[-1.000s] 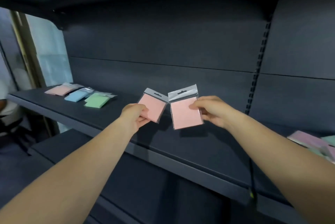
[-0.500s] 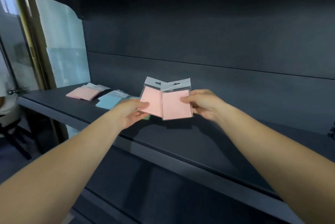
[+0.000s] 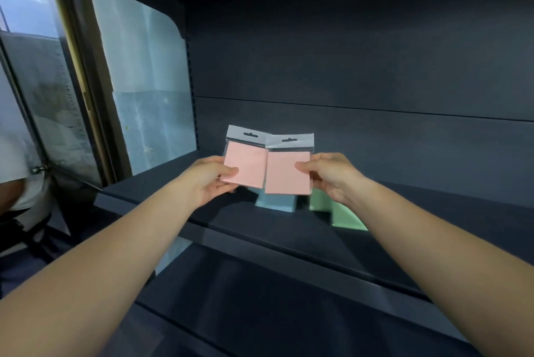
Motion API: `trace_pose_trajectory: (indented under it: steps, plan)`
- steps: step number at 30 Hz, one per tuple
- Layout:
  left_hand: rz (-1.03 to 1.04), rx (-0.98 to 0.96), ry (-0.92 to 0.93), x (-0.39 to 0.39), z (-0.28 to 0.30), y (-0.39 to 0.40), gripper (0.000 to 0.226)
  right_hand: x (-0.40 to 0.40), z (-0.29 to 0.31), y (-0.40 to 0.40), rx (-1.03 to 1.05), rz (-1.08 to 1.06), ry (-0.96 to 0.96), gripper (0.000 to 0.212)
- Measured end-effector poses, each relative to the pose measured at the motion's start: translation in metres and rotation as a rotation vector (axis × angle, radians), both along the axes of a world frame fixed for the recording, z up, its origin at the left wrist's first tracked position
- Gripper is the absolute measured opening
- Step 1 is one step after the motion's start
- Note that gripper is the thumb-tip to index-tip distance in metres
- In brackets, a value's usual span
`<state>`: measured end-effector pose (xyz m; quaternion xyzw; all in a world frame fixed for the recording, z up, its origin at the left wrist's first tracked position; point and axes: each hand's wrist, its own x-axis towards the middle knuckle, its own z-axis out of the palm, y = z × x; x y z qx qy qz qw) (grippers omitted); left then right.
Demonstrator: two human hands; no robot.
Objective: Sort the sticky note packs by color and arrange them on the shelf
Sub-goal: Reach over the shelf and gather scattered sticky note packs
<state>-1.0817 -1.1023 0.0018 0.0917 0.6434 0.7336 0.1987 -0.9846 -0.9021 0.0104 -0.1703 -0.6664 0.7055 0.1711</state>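
Two pink sticky note packs in clear sleeves with hang tabs are held side by side above the dark shelf (image 3: 219,212). My left hand (image 3: 208,183) pinches the left pink pack (image 3: 245,163) at its left edge. My right hand (image 3: 332,176) pinches the right pink pack (image 3: 286,173), which overlaps the left one slightly. Below them on the shelf lie a blue pack (image 3: 276,202) and a green pack (image 3: 344,212), both partly hidden by the held packs and my right arm.
The shelf's dark back panel (image 3: 375,82) rises behind the packs, and a lower shelf (image 3: 274,313) sits beneath. A glass panel (image 3: 138,82) and door frame stand at the left, with a seated person (image 3: 17,183) at the far left edge.
The view has swung left along the shelf. Both hands carried the pink packs left until they hang over the blue and green packs, hiding the pink pile that lay on the shelf.
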Motion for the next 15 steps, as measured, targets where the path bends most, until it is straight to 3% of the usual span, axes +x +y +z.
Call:
trace_pose_trajectory:
  steps: [3, 6, 9, 12, 15]
  plan:
    - [0.013, -0.045, 0.007, -0.038, -0.003, -0.024, 0.021, -0.038, -0.009, -0.024, -0.039, 0.017, -0.015, 0.010]
    - [0.025, -0.099, 0.001, -0.075, -0.011, -0.049, 0.022, -0.075, -0.020, -0.050, -0.084, 0.024, -0.029, 0.024]
    - [0.029, -0.185, -0.007, -0.105, -0.022, -0.069, 0.018, -0.107, -0.035, -0.075, -0.105, 0.016, -0.069, 0.020]
    - [0.006, -0.284, 0.003, -0.129, -0.035, -0.080, 0.015, -0.133, -0.051, -0.091, -0.015, -0.025, -0.112, 0.013]
    - [0.006, -0.516, 0.126, -0.148, -0.046, -0.086, 0.021, -0.147, -0.064, -0.097, 0.081, -0.126, -0.172, 0.015]
